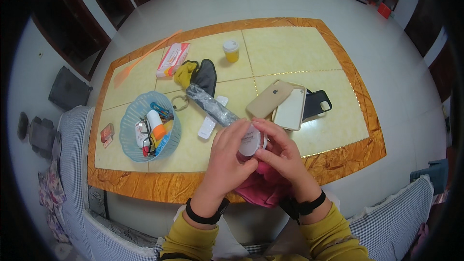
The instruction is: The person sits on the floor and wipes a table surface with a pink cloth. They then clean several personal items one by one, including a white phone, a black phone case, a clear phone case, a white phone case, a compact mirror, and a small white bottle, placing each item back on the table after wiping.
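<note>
Between both hands, above the near table edge, is a small round jar with a whitish lid (250,144). My left hand (228,156) grips its left side, and my right hand (281,148) has its fingers on the right rim. A dark pink cloth (266,188) lies under the hands, over the table's border. Just beyond the hands is a plastic-wrapped grey folded umbrella or similar roll (212,105), lying across a white remote control (207,127). Several phone cases lie to the right: a beige one (270,98), a white-lined one (291,110) and a black one (319,104).
A blue plastic basket (125,134) holds glasses and bottles at left, beside a small red box (107,133). Farther back are a wipes pack (173,59), a grey and yellow cloth item (204,76), a lidded yellow cup (231,51) and an orange fly swatter (145,58).
</note>
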